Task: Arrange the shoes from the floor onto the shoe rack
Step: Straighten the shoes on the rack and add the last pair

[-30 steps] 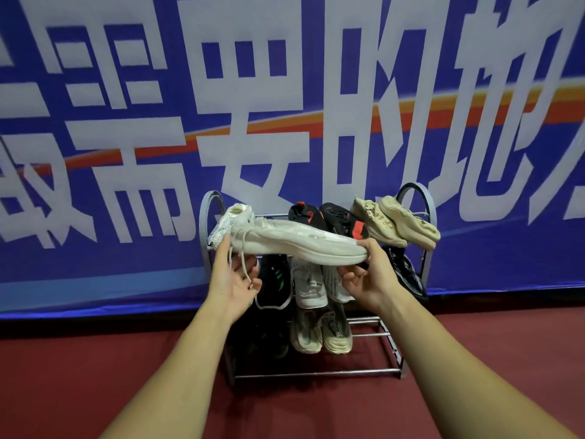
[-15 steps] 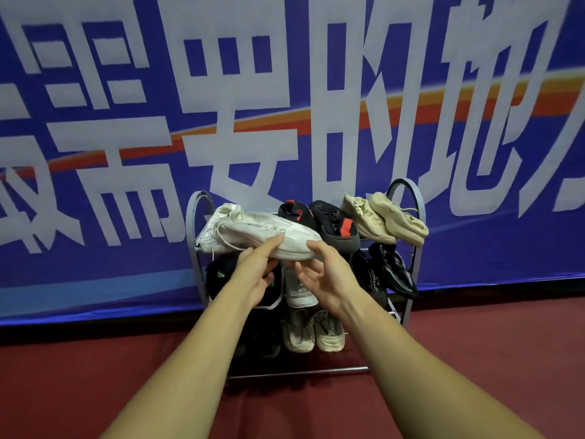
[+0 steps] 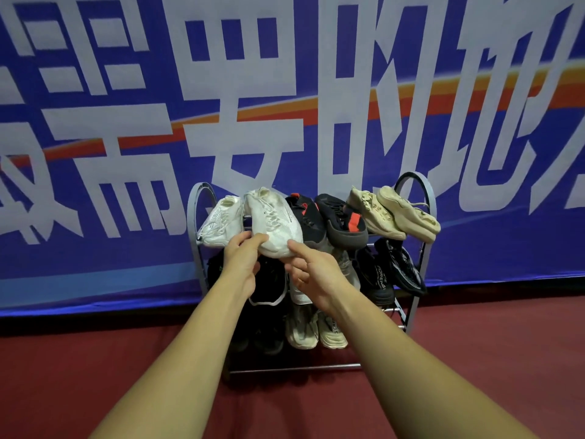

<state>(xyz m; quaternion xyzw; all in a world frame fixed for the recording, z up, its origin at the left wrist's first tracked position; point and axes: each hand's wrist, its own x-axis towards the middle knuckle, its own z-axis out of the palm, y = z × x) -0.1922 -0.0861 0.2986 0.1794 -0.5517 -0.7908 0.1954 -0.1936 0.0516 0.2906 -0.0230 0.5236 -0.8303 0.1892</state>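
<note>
White sneaker (image 3: 273, 223) is sitting on the top tier of the shoe rack (image 3: 192, 223), with its toe end poking out right above my hands. Both arms are stretched forward. My left hand (image 3: 240, 261) pinches the toe, thumb on top and fingers curled underneath. My right hand (image 3: 316, 274) is loose, with just the index fingertip touching the toe. The matching sneaker (image 3: 218, 224) sits just above and left of my left hand.

Even, fairly bright light, soft shadows, slight blur and wide-angle bowing at edges
</note>
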